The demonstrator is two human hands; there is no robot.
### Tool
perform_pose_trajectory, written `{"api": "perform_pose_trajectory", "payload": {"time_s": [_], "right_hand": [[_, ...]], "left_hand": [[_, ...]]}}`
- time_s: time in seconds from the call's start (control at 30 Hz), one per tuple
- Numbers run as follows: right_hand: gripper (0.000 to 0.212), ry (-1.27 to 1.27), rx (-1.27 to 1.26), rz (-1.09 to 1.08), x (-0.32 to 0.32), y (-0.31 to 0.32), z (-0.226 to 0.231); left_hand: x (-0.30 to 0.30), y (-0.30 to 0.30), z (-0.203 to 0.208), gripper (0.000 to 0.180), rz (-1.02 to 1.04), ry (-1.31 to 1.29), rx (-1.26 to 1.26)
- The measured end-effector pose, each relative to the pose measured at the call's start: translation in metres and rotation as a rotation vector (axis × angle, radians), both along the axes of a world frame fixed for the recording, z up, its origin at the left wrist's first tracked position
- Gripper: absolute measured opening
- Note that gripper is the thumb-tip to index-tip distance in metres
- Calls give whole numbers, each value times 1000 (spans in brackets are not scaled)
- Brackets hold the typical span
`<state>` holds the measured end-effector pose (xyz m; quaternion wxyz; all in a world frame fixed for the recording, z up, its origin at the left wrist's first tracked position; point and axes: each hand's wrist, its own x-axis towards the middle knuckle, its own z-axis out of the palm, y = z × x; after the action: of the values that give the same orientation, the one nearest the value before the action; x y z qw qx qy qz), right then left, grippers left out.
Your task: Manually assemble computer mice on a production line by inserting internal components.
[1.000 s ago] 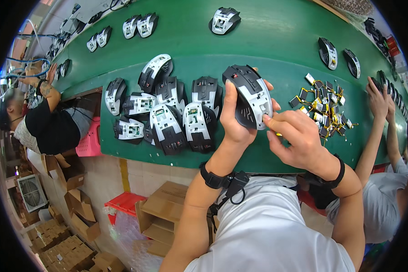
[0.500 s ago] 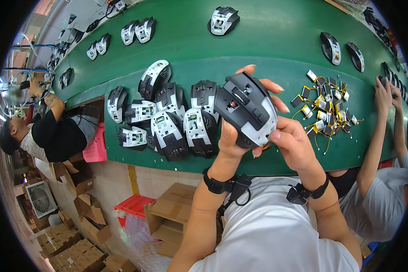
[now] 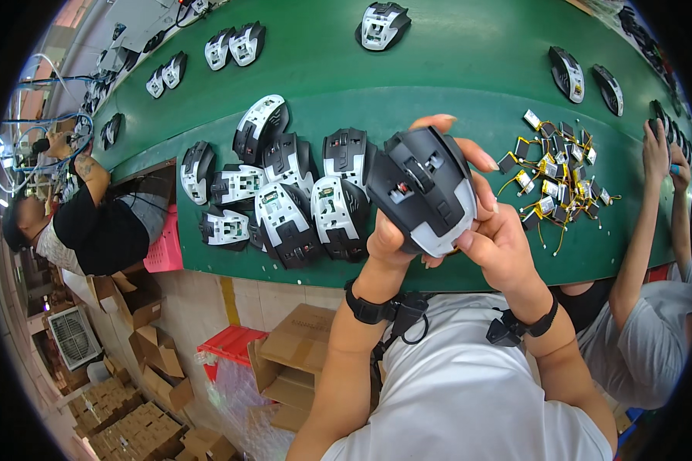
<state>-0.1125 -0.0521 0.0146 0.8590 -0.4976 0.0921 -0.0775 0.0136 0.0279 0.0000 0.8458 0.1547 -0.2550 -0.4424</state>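
Note:
A black mouse shell with a pale grey lower edge and a scroll wheel is held up above the bench. My left hand is wrapped round it from beneath, thumb on the near left side and fingertips curling over the far right edge. My right hand is closed at the shell's near right corner, its thumb and fingertips pressed against the rim. The shell hides part of those right fingers. To the left lies a cluster of similar mouse shells, some with green boards showing through openings.
A pile of small silver batteries with thin wires lies right of my hands on the green bench. More mouse shells sit along the far strip. Co-workers' hands are at far right. Cardboard boxes stand below.
The mouse shell has tipped slightly and shifted a little right and nearer in my hands. My right thumb stays at its rim. The view has shifted slightly.

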Motion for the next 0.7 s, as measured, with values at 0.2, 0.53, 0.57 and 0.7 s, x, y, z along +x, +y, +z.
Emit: {"api": "perform_pose_trajectory", "payload": {"time_s": [0.2,0.53,0.57,0.7], "right_hand": [[33,89,47,-41,5,1,3],[36,138,-161,-109,-27,-34,4],[34,99,-133,-259,-28,-36,2],[32,-38,-151,-526,-9,-23,11]], "left_hand": [[-2,-1,4,112,47,-17,52],[5,-10,-16,90,122,101,-112],[4,-11,-14,89,128,86,-84],[-3,-15,-15,83,81,98,-29]]}}
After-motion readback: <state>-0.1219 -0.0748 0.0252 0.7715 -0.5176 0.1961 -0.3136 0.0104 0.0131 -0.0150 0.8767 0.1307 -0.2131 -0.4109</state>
